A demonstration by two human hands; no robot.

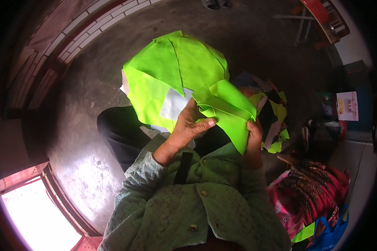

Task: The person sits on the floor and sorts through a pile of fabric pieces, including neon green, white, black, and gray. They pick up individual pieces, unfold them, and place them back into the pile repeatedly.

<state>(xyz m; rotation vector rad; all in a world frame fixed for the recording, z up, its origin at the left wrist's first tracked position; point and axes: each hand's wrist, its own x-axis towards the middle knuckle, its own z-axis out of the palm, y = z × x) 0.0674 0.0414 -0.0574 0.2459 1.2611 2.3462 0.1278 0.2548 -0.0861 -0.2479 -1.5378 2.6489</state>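
Between my two hands, above my lap, is a folded piece of neon green fabric (230, 109). My left hand (192, 124) grips its left edge, with the thumb in front and the fingers partly hidden behind. My right hand (254, 136) pinches the lower right edge, and a pointed corner of the cloth hangs down between the hands. Just beyond lies a wide pile of neon green fabric pieces (201, 62), layered over one another. A pale grey-white patch (174, 104) shows on the near part of this pile, close to my left hand.
Mixed fabric scraps (276, 113) lie on the dark floor (100, 75) to the right. A red patterned cloth (310, 184) is heaped at the lower right, beside a blue bag (329, 234). A red-topped stand (322, 16) is at the far right. Bright light enters through a doorway (40, 215) at lower left.
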